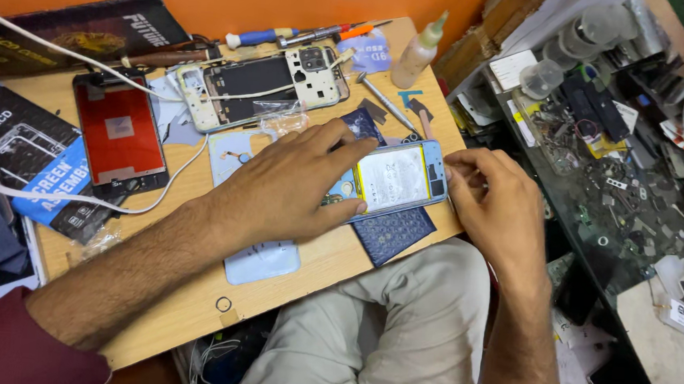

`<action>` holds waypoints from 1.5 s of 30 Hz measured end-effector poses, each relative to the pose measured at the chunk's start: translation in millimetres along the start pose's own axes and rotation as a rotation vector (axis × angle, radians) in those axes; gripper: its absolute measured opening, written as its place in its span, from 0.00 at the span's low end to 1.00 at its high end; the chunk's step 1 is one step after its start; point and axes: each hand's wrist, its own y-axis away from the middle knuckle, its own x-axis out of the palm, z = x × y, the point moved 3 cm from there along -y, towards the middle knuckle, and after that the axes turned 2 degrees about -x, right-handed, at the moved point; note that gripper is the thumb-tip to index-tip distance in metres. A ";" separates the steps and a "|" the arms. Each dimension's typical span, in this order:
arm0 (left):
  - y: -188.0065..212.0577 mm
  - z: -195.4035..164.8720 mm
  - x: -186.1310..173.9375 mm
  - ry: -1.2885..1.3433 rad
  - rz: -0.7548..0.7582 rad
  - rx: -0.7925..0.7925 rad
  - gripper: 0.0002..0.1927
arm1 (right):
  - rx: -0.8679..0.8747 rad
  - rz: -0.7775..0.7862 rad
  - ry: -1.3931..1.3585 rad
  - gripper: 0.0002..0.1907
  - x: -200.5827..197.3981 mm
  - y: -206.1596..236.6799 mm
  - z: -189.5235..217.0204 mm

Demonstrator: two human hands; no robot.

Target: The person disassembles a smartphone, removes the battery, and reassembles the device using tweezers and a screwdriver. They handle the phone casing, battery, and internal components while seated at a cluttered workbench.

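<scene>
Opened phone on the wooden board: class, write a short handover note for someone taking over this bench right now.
Left hand: flat on the opened phone, pinning its left end to the wooden board.
Right hand: fingertips at the phone's right edge, holding no tool.
Done: the phone's back is off and its white battery is exposed.
Nearby: a second opened phone, a red-backed screen, screwdrivers and a glue bottle.
Left: both phones remain open; the screen lies loose.
</scene>
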 end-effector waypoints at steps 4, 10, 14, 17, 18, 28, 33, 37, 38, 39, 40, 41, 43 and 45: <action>1.1 6.5 2.8 -0.041 -0.011 0.041 0.36 | 0.032 0.070 0.053 0.10 -4.3 -4.5 7.6; -0.3 5.9 1.9 -0.113 0.001 0.052 0.34 | 0.016 0.180 -0.020 0.13 -12.0 -6.6 9.9; -12.5 5.5 -2.2 -0.136 0.082 0.017 0.34 | -0.034 0.198 -0.008 0.16 -13.9 -10.2 7.8; -19.6 6.5 -1.4 -0.190 0.151 -0.029 0.32 | -0.055 0.211 0.042 0.13 -13.2 -12.2 5.7; -20.2 7.0 -1.6 -0.192 0.150 -0.030 0.32 | -0.042 0.221 0.057 0.13 -12.5 -11.7 4.3; -17.1 15.4 -6.4 -0.169 0.127 -0.025 0.34 | 0.126 0.160 -0.387 0.18 -3.5 -7.2 -41.3; -17.2 19.5 -4.1 -0.165 0.149 -0.047 0.32 | 0.136 0.019 -0.993 0.19 -12.8 30.7 -68.6; -18.3 20.8 -3.4 -0.159 0.112 -0.025 0.34 | 0.143 -0.054 -1.653 0.14 14.2 47.0 -60.2; -18.2 20.4 -3.0 -0.163 0.105 -0.019 0.34 | 0.188 -0.072 -1.696 0.14 25.2 50.4 -53.1; -18.0 20.3 -2.7 -0.166 0.101 -0.019 0.34 | 0.232 -0.091 -1.739 0.15 34.2 51.8 -45.1; -17.7 20.0 -2.4 -0.169 0.096 -0.018 0.33 | 0.174 -0.042 -1.625 0.13 38.4 50.4 -35.2; -17.7 19.8 -2.1 -0.172 0.091 -0.017 0.33 | 0.116 0.005 -1.510 0.13 41.6 47.3 -25.5; -17.4 19.6 -1.7 -0.180 0.089 -0.016 0.33 | 0.041 0.077 -1.314 0.10 44.5 39.1 -9.5; -17.5 19.9 -1.6 -0.185 0.086 -0.014 0.33 | -0.001 0.124 -1.152 0.08 45.5 30.9 1.5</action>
